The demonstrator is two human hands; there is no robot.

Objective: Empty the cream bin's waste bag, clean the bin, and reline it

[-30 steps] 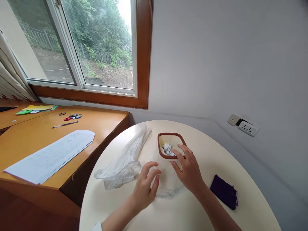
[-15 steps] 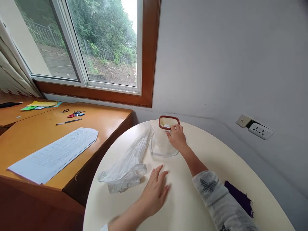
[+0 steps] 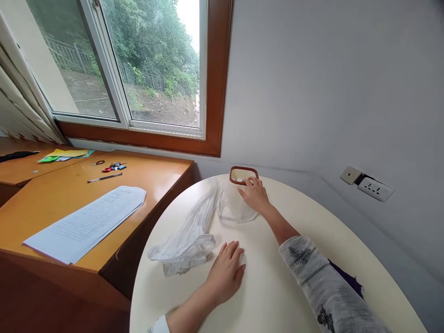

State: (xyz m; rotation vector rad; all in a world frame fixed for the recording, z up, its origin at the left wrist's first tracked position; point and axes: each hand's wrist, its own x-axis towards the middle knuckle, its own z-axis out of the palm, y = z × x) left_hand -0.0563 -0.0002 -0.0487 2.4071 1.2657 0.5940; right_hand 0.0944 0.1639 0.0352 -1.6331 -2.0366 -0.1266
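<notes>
Curtain: a pale curtain (image 3: 24, 101) is drawn to the side of the window (image 3: 157, 55).
Wooden desk: on the desk (image 3: 163, 175), coloured papers (image 3: 67, 153) are piled near the window, printed sheets (image 3: 86, 222) are laid out in front, and a pen (image 3: 104, 177) is placed just beside a cluster of small red, blue and dark items (image 3: 115, 167).
Plastic bag: a crumpled, see-through white bag (image 3: 192, 236) is spread along the left part of the round table (image 3: 277, 296).
Left hand: the left hand (image 3: 226, 273) is lowered palm down onto the table, its fingers lightly bent; nothing is held, and the bag is nearest.
Bin: a small pale bin with a brown rim (image 3: 237, 182) is stood near the table's far edge; something white is seen inside.
Right hand: the right hand (image 3: 255, 195) is stretched to the bin, half curled, fingers laid over the rim's near right side; whether it is gripped cannot be told.
Purple cloth: a dark cloth (image 3: 353, 282) is partly hidden by the grey sleeve (image 3: 322, 277).
Wall: a socket plate (image 3: 375, 188) is mounted at right.
</notes>
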